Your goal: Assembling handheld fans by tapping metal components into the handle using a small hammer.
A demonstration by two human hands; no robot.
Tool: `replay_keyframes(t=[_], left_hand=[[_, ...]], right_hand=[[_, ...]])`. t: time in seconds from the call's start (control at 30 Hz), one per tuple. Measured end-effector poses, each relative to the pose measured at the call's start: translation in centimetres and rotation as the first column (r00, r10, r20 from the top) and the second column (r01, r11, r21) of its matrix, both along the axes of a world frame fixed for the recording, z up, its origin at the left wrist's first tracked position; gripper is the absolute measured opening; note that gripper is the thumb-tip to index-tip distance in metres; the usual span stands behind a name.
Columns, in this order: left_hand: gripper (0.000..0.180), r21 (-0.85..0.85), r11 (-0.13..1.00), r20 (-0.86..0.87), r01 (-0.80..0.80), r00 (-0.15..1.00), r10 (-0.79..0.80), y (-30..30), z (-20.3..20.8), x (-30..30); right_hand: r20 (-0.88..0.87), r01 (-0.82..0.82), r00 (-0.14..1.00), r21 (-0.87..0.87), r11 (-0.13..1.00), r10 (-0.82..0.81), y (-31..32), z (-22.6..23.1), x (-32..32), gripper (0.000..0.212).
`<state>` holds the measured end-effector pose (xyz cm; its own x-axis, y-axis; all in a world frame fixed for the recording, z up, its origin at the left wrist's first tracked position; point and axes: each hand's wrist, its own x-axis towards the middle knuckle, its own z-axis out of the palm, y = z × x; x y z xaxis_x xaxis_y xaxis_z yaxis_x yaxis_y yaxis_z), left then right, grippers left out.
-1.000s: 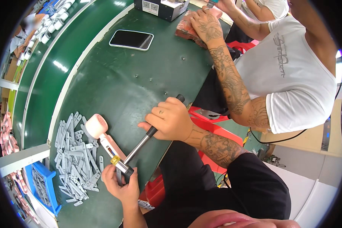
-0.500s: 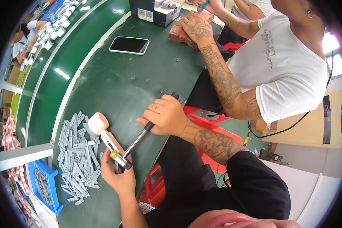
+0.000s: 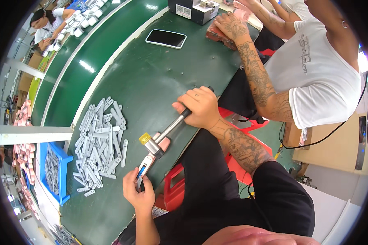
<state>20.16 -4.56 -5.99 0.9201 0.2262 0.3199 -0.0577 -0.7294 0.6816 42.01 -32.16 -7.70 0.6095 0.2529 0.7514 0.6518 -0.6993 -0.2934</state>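
Observation:
My right hand (image 3: 199,107) is closed around the black grip of a small mallet (image 3: 153,146). The mallet has a metal shaft, a yellow face and a dark face. Its head lies over a pink-and-white handheld device (image 3: 145,164) and partly hides it. My left hand (image 3: 139,192) grips the device's handle end, where a blue part shows inside a slot. The device's pink rounded head (image 3: 164,144) shows beyond the mallet, on the table. Left of the device lies a loose pile of grey flat strips (image 3: 100,141).
A blue bin (image 3: 63,173) of grey pieces stands at the left, by a white bar (image 3: 32,134). Farther back on the green table (image 3: 151,77) are a phone (image 3: 166,38) and a dark machine (image 3: 192,10). At right a co-worker's hand (image 3: 233,26) rests on a reddish block (image 3: 218,36).
The view has shifted, so the table sits farther right. The device has turned, its pink head now pointing away to the right, and the mallet head has moved from near my left fingers towards it.

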Motion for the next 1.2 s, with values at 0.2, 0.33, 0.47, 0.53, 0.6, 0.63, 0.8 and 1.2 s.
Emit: replay_keyframes(t=[0.2,0.33,0.47,0.53,0.6,0.63,0.8,1.2], left_hand=[[0.038,0.019,0.999,0.055,-0.039,0.998,0.038,1.9,0.0,-1.9],[0.040,0.048,0.997,0.014,-0.062,0.998,0.062,2.9,1.2,-3.1],[0.035,0.083,0.997,0.134,-0.004,0.991,-0.007,5.0,2.5,-2.8],[0.029,0.009,1.000,0.058,-0.018,0.998,0.018,4.4,3.9,-1.5],[0.034,-0.063,0.997,0.064,-0.045,0.997,0.049,3.2,3.7,0.5],[0.038,-0.076,0.997,-0.042,-0.024,0.999,0.020,2.5,4.5,1.1],[0.015,0.161,0.972,0.057,0.174,0.981,-0.185,3.6,3.8,2.7],[0.020,-0.081,0.995,-0.001,0.061,0.998,-0.062,2.4,3.1,1.5]], right_hand=[[0.042,-0.008,0.999,-0.042,0.999,0.010,-0.1,0.2,-0.3,0.027],[0.024,-0.017,1.000,-0.040,0.999,0.018,0.5,-0.1,-0.6,0.028],[-0.024,-0.076,0.997,-0.061,0.995,0.075,1.2,0.1,-0.5,0.014],[-0.012,-0.067,0.998,-0.093,0.993,0.066,-0.2,0.9,-0.3,0.008],[0.023,0.028,0.999,-0.083,0.996,-0.026,-0.6,0.6,0.3,0.020],[0.058,0.043,0.998,-0.100,0.994,-0.037,-0.8,-0.1,0.7,0.023],[0.017,-0.016,1.000,-0.077,0.997,0.017,0.9,-0.7,0.8,0.026],[-0.025,-0.046,0.999,-0.101,0.994,0.044,0.4,-0.7,0.4,0.026]])
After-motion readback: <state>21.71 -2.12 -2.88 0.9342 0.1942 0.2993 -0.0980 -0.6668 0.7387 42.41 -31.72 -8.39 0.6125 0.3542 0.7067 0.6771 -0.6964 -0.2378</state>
